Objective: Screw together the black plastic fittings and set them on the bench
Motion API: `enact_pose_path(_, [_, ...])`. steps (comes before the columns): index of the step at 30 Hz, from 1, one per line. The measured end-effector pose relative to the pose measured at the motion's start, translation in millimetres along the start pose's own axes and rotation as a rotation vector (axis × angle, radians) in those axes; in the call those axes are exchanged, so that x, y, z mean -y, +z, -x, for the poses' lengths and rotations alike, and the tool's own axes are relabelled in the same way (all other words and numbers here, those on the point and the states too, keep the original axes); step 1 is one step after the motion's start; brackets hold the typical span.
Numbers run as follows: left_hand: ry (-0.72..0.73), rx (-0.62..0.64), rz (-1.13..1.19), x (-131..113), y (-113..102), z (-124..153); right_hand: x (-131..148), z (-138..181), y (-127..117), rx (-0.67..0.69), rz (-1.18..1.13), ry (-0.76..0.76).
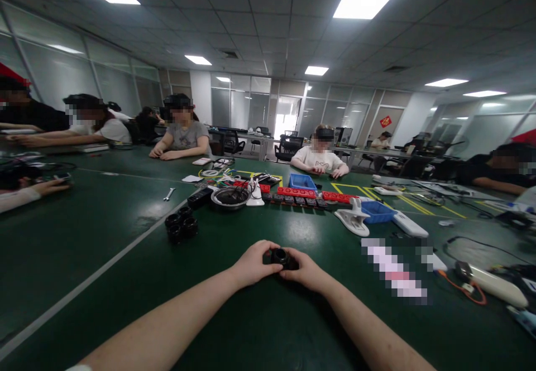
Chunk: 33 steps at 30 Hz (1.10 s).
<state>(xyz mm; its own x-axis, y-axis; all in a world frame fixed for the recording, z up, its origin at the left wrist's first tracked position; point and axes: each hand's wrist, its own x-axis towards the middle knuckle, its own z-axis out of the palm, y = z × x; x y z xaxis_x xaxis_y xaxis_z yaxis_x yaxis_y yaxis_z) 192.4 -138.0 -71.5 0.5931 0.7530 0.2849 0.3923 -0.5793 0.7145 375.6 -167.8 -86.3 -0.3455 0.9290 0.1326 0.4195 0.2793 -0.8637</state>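
Observation:
Between my two hands, just above or on the green table, is a small black round part (280,256) with a hole in its top; its exact kind is not clear. My left hand (258,262) is closed round its left side, thumb in front. On the other side my right hand (302,269) grips it too, with the fingers partly hidden behind it. Further left stands a cluster of several similar black round parts (181,225). Whether the held part touches the table cannot be made out.
Beyond my hands lie a row of red and black blocks (296,192), a round dish (230,197), a white clip-like stand (353,220) and blue trays (377,212). A wrench (169,194) lies left. Cables and a white power bank (410,224) are right. Several people sit around.

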Motion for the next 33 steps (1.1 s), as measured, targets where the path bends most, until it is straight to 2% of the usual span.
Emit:
enact_pose_path(2, [0.016, 0.025, 0.004, 0.9, -2.0, 0.0, 2.5, 0.6, -3.8, 0.052, -0.067, 0.04])
enact_pose_path(6, [0.051, 0.024, 0.034, 4.7, -2.3, 0.0, 5.1, 0.5, -4.3, 0.054, -0.089, 0.056])
enact_pose_path(11, [0.088, 0.063, 0.05, 5.0, -4.9, -0.7, 5.4, 1.2, -5.1, 0.058, -0.041, 0.07])
enact_pose_path(14, [0.048, 0.047, 0.044, 1.4, -5.4, -1.0, 2.8, 0.4, -5.8, 0.045, -0.004, 0.092])
enact_pose_path(17, [-0.026, -0.015, 0.023, -1.3, 0.4, -0.6, -2.5, -3.0, 0.0, -0.039, 0.066, 0.132])
enact_pose_path(21, [-0.12, -0.151, -0.018, -1.2, 14.1, 0.7, -5.2, -7.5, 17.8, -0.272, 0.232, 0.203])
enact_pose_path(24, [-0.128, -0.18, -0.025, -0.3, 17.4, 1.1, -2.8, -7.5, 26.0, -0.355, 0.312, 0.224])
enact_pose_path(26, [-0.099, -0.144, -0.015, 0.0, 13.9, 0.7, -1.5, -5.9, 24.3, -0.329, 0.317, 0.192])
enact_pose_path(30, [-0.019, -0.024, 0.021, 1.5, 1.1, -1.3, 0.0, -1.9, 10.1, -0.15, 0.209, 0.053])
enact_pose_path(33, [0.02, 0.044, 0.041, 5.0, -4.8, -2.8, 4.0, 0.3, 1.4, -0.042, 0.088, 0.043])
